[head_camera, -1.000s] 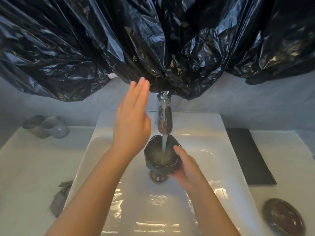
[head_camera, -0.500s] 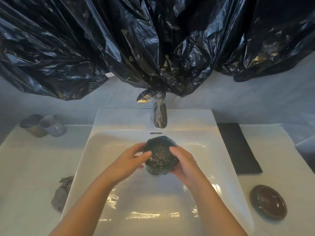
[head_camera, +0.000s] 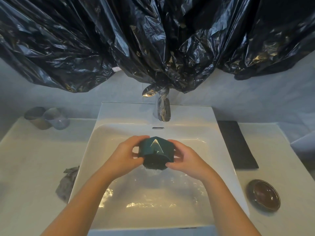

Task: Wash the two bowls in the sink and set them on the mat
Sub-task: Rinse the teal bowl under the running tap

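A dark green faceted bowl is held over the middle of the white sink, tipped toward me so its mouth faces down and water spills out of it. My left hand grips its left side and my right hand grips its right side. A black mat lies flat on the counter right of the basin. The second bowl, dark brown and oval, sits on the counter at the right, in front of the mat.
The faucet wrapped in plastic stands behind the basin with no water running. Black plastic sheeting hangs above. Two cups stand at the back left. A grey cloth lies crumpled left of the sink.
The water stopped running. My left hand came down from the faucet onto the bowl. Both hands tipped the bowl over, and water now pours from it into the basin.
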